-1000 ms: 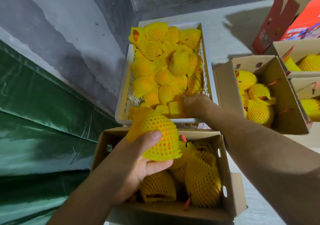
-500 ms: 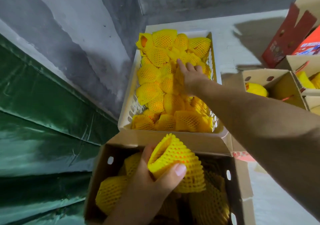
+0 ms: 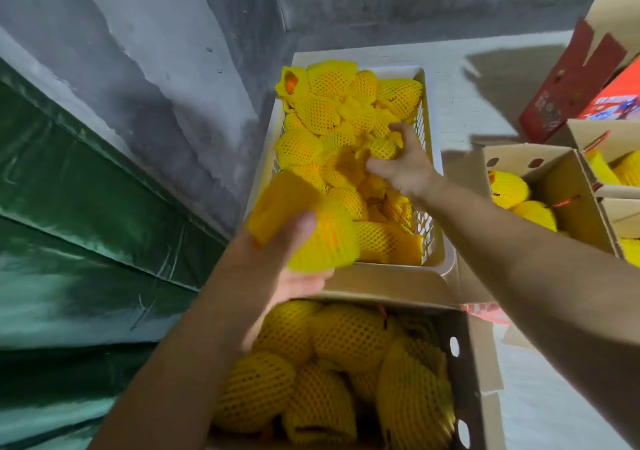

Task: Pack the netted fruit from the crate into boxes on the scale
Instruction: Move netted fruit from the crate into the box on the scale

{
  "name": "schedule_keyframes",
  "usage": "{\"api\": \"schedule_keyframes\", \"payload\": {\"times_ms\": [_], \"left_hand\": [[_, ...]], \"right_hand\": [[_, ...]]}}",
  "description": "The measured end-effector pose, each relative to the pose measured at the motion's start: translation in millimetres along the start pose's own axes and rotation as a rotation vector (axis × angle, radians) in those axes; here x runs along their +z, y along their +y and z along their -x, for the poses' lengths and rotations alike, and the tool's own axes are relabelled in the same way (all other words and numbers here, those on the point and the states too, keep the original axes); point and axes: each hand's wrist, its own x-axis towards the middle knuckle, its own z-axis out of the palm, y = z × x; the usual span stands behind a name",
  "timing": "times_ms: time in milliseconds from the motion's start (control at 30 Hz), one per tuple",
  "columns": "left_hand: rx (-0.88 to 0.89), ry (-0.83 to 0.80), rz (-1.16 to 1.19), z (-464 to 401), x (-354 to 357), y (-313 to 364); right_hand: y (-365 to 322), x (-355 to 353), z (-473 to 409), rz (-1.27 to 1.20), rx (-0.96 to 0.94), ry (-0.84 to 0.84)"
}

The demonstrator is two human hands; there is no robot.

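Netted fruit sits gripped in my left hand, thumb on top, held above the near edge of the crate and the packed cardboard box below it. From the head view, my right hand reaches into the crate, fingers curling round another netted piece among the pile. A second box stands right.
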Motion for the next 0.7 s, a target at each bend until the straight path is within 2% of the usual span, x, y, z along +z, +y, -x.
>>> {"api": "schedule_keyframes", "payload": {"times_ms": [100,200,267,333,367,433,533,600,700], "left_hand": [[0.011,0.036,-0.198,-39.9,5.9,8.8],[0.116,0.139,-0.624,-60.5,12.9,2.2],[0.254,0.069,-0.691,-50.6,19.2,-5.2],[0.35,-0.097,-0.668,-34.7,28.5,-12.1],[0.404,-0.127,-0.641,-27.0,31.3,-16.6],[0.54,-0.039,-0.618,-15.5,31.9,-21.1],[0.625,0.073,-0.613,3.5,18.4,-22.4],[0.646,0.106,-0.715,22.9,3.1,-28.4],[0.766,0.151,-0.788,56.5,-10.1,-41.7]], "right_hand": [[-13.1,0.9,35.9,-0.367,0.222,-0.058],[-33.3,-5.4,73.9,-0.569,0.246,-0.149],[-49.9,-10.3,100.4,-0.621,0.219,-0.194],[-67.0,-12.5,129.2,-0.67,0.19,-0.289],[-74.9,-11.7,144.7,-0.658,0.172,-0.338],[-89.2,-5.4,174.6,-0.493,0.113,-0.355],[-101.3,7.0,213.0,-0.077,-0.053,-0.147],[-103.5,17.8,239.1,-0.039,-0.157,-0.097],[-93.5,39.5,276.7,-0.061,-0.249,-0.244]]}}
